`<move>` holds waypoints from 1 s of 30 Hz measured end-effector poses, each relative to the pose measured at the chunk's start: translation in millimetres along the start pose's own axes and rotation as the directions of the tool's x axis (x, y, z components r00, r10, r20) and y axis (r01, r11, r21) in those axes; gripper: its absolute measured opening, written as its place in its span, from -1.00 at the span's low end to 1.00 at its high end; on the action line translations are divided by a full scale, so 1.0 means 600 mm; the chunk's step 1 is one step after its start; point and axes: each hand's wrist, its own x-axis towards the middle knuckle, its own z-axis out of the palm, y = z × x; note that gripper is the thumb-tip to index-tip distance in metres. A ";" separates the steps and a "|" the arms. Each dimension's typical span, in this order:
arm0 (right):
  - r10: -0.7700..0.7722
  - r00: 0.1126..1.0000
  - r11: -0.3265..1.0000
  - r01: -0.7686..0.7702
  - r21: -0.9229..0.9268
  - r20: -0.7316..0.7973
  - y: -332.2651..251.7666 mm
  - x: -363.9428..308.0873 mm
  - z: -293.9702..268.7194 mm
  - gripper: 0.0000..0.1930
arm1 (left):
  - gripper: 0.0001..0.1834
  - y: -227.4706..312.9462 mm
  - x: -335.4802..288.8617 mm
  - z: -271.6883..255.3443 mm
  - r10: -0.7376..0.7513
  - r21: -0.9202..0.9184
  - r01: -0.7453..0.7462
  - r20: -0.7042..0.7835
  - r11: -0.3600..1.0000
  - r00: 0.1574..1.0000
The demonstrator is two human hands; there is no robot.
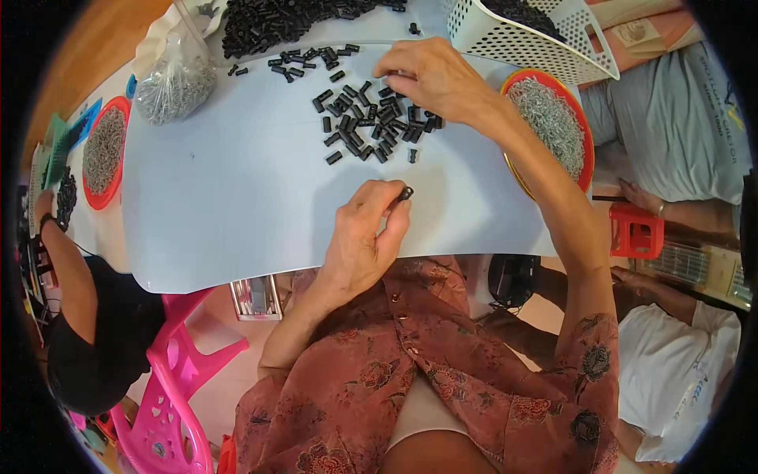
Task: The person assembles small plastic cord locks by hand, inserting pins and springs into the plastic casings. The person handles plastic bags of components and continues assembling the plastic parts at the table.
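My left hand (366,233), low over the front of the white table (237,197), is closed with a small black plastic part (405,193) pinched between thumb and fingers; its rounded end sticks out. Farther off, my right hand (433,77) reaches over the far right side of a loose group of short black plastic tubes (347,126). Its fingers and thumb are curled close together, and whatever they may grip is hidden. One black piece (412,156) lies slightly apart, between the group and my left hand.
A big heap of black parts (292,24) lies at the back. At right stand a red bowl of small metal pieces (588,142) and a white perforated basket (505,39). A bag of metal pieces (175,87) and another red bowl (118,178) are left. Other people sit on both sides.
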 end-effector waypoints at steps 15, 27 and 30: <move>0.244 0.970 0.888 -0.218 0.404 -0.013 -0.051 -0.020 -0.007 -0.86 | -0.84 -0.002 0.000 0.000 -0.028 -0.002 0.028 -0.013 1.000 1.000; 0.472 0.878 0.324 -0.263 0.909 0.085 -0.100 -0.188 0.009 -0.80 | -0.83 0.004 0.019 0.027 -0.016 -0.067 0.018 0.019 0.998 1.000; 0.454 0.888 0.291 -0.223 0.931 0.070 -0.096 -0.194 0.025 -0.81 | -0.84 0.001 0.020 0.030 0.007 -0.047 -0.006 0.025 0.999 1.000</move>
